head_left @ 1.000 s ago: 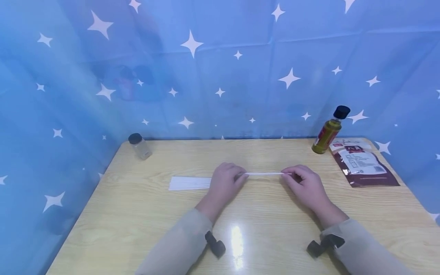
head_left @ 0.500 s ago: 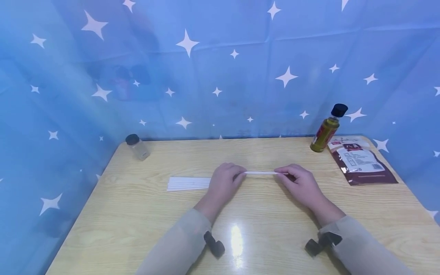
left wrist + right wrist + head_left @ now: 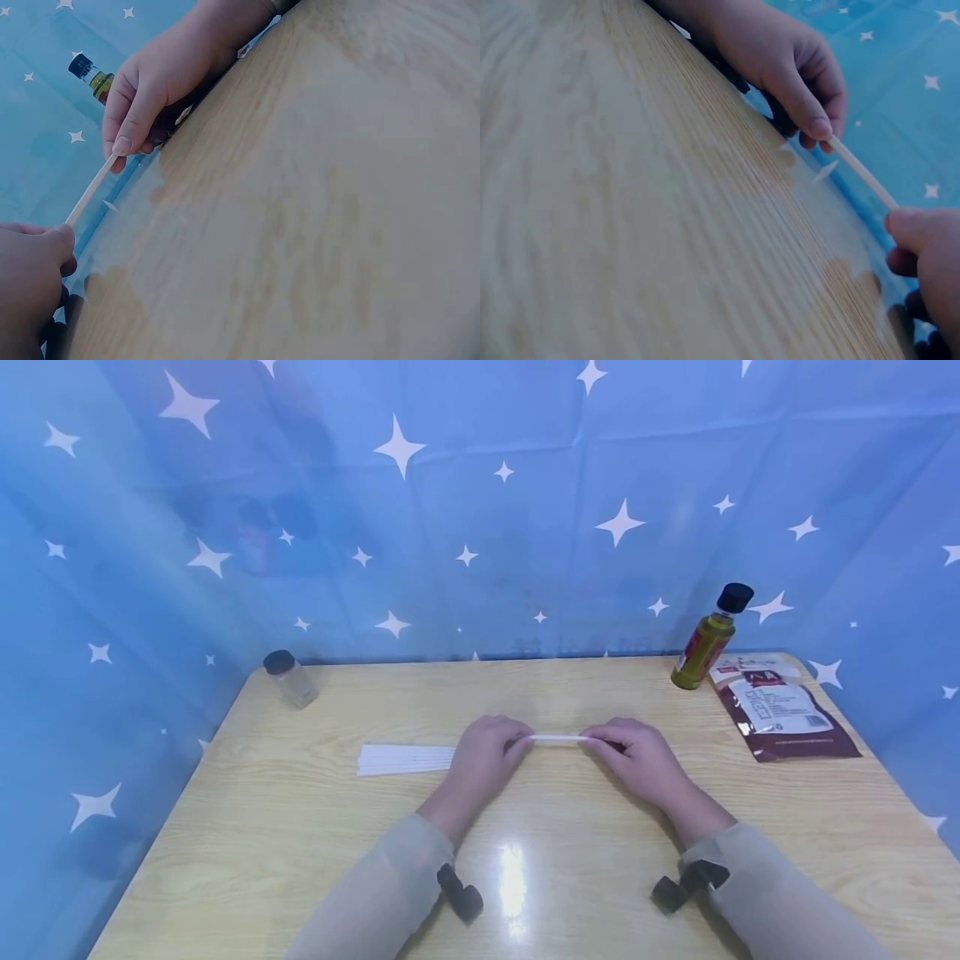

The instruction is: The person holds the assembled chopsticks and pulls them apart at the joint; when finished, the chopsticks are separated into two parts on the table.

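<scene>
A thin white stick (image 3: 558, 737) is stretched level between the two hands, low above the wooden table. My left hand (image 3: 486, 753) pinches its left end between thumb and fingertips. With thumb and index finger, my right hand (image 3: 637, 758) pinches the right end. The wrist views show the stick (image 3: 91, 189) straight, its ends hidden in the fingers. Several flat white strips (image 3: 401, 759) lie side by side on the table, just left of my left hand, which covers their right ends.
A clear jar (image 3: 298, 686) with a black lid stands at the back left. At the back right are a bottle of yellow-green liquid (image 3: 702, 652) and a flat brown-and-white packet (image 3: 780, 710). A blue star-patterned curtain (image 3: 525, 543) hangs behind the table (image 3: 225, 860).
My right hand has slid left along the stick, so less of it shows between the hands. My left hand keeps its pinch. The head view has shifted slightly.
</scene>
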The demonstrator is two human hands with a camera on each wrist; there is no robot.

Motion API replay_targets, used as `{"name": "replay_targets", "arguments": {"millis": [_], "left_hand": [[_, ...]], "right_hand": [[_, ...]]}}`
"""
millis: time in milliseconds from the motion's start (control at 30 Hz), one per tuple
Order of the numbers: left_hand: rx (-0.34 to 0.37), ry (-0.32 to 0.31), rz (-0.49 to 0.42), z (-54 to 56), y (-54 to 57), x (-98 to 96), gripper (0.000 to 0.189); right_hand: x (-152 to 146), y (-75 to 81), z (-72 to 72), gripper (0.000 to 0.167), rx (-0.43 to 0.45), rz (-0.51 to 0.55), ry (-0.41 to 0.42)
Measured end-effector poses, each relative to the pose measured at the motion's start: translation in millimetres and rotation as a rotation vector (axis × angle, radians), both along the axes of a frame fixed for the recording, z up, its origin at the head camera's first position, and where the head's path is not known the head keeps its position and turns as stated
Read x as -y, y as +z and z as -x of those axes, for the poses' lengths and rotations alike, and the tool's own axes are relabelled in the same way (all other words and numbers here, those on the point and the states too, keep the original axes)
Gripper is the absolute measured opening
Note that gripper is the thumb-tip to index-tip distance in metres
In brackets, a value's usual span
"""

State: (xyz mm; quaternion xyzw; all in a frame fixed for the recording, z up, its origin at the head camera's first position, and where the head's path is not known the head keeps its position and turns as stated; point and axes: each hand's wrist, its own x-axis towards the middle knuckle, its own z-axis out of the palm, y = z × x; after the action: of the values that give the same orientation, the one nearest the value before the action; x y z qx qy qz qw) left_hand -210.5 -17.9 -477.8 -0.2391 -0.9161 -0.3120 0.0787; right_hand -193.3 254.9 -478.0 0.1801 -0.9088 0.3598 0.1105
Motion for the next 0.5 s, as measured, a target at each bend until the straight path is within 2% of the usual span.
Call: {"name": "replay_targets", "arguments": {"millis": [200, 400, 500], "left_hand": [[0.03, -0.001, -0.054, 0.6, -5.5, 1.4, 0.017], [0.089, 0.051, -0.125, 2.0, -4.8, 5.4, 0.016], [0.09, 0.051, -0.137, 2.1, -5.4, 6.5, 0.014]], "right_hand": [[-1.3, -1.6, -1.2, 0.012, 0.008, 0.007, 0.002], [-7.6, 0.0, -1.1, 0.012, 0.006, 0.078, -0.07], [-9.7, -1.3, -0.2, 0.012, -0.005, 0.099, -0.078]]}}
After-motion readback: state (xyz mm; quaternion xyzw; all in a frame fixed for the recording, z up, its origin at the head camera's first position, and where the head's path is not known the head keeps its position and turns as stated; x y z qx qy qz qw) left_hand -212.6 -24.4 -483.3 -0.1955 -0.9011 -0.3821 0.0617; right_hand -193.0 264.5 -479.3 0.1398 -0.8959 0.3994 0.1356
